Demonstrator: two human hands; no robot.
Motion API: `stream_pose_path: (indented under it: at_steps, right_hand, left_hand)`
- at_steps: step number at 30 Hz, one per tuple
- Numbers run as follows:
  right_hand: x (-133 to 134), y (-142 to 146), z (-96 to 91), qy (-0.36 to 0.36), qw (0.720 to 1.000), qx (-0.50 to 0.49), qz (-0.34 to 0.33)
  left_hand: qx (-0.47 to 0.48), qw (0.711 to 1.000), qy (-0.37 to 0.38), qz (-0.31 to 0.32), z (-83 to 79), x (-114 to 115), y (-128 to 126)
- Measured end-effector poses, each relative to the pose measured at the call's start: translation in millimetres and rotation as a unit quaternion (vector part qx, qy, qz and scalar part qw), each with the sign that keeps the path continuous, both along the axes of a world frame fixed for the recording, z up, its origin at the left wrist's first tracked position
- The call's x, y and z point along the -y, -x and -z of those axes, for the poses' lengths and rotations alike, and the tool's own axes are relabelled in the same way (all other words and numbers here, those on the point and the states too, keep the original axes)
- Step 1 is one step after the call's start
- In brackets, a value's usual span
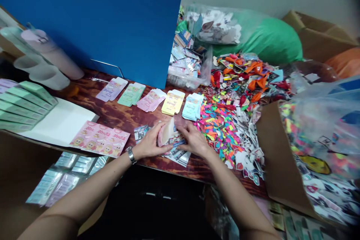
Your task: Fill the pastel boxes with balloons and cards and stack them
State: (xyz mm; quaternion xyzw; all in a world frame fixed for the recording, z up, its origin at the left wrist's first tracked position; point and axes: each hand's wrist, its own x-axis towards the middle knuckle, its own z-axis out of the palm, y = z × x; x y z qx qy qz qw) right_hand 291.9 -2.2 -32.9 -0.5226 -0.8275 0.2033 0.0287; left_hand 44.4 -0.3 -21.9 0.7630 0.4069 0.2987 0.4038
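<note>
My left hand (150, 141) is wrapped round a small pink paper box (161, 137), tilted, its pale inside facing right. Close to the box's right side is my right hand (194, 139), fingers and thumb curled inward. What lies between these fingertips is too blurred to name. Below both hands, printed cards (180, 156) lie on the table, and another picture card (141, 132) shows left of the box. Behind them runs a row of flat packet stacks: purple (111, 89), green (131, 94), pink (152, 100), yellow (173, 102) and light blue (192, 106).
A heap of colourful small pieces (222, 127) spreads to the right, beside a cardboard box (284, 157). A clear bin (206, 69) of cards stands behind. Pink printed boxes (99, 138) and green boxes (25, 105) lie left. A blue panel (92, 18) rises at the back.
</note>
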Motion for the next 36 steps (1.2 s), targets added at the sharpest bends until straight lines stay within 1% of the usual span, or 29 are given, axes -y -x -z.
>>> stream_pose_path:
  at_steps: [3,5,7,8,10,12,13,14,15,16,17,19,20,22,24,27,29,31,36]
  right_hand:
    - [-1,6,5.9,-0.009,0.999,0.024,0.019]
    - [-1,5,4.0,0.003,0.999,-0.006,0.045]
    - [-1,-4,-5.3,0.018,0.995,-0.066,0.068]
    - [0,-11,-13.0,0.011,0.992,-0.098,0.082]
    - [3,-26,-33.1,-0.038,0.978,-0.161,0.126]
    - [8,-36,-55.9,-0.103,0.947,-0.238,0.188]
    - [11,-37,-66.6,-0.126,0.929,-0.278,0.207]
    - [13,-36,-75.9,-0.143,0.915,-0.311,0.214]
    - [15,-32,-83.3,-0.159,0.908,-0.329,0.206]
    - [17,-26,-88.5,-0.174,0.911,-0.327,0.183]
    - [17,-19,-91.3,-0.188,0.920,-0.310,0.150]
    - [17,-5,-90.4,-0.217,0.940,-0.251,0.074]
    - [17,1,-87.5,-0.232,0.946,-0.223,0.046]
    - [16,11,-80.0,-0.258,0.949,-0.181,0.026]
    - [15,16,-73.8,-0.272,0.948,-0.161,0.035]
    - [14,20,-69.1,-0.262,0.946,-0.182,0.058]
    - [15,22,-65.7,-0.263,0.936,-0.216,0.092]
    - [18,25,-59.5,-0.282,0.922,-0.232,0.126]
    - [30,27,-42.9,-0.345,0.895,-0.218,0.180]
  left_hand:
    - [-0.021,0.999,0.030,-0.019,24.6,6,-3]
    - [-0.023,0.999,0.041,-0.022,31.6,7,-1]
    - [-0.016,0.999,0.036,-0.008,30.0,5,1]
    - [-0.009,1.000,0.028,-0.002,27.0,5,2]
    - [-0.002,1.000,0.000,-0.016,19.5,3,1]
    - [-0.011,0.998,-0.034,-0.059,12.9,2,-3]
    - [-0.022,0.995,-0.051,-0.082,10.6,1,-5]
    - [-0.035,0.992,-0.068,-0.101,9.0,1,-8]
    - [-0.048,0.989,-0.083,-0.113,7.9,1,-10]
    - [-0.061,0.986,-0.098,-0.119,7.2,1,-13]
    - [-0.074,0.983,-0.113,-0.122,6.8,1,-15]
    - [-0.101,0.977,-0.143,-0.120,6.7,2,-17]
    - [-0.115,0.975,-0.156,-0.113,6.9,3,-18]
    - [-0.140,0.970,-0.176,-0.094,7.9,4,-17]
    - [-0.154,0.967,-0.186,-0.077,9.5,5,-17]
    - [-0.155,0.964,-0.203,-0.070,11.7,2,-17]
    - [-0.143,0.962,-0.221,-0.066,12.2,-1,-19]
    - [-0.131,0.962,-0.231,-0.061,12.2,-3,-23]
    - [-0.121,0.964,-0.237,-0.032,16.5,-1,-32]
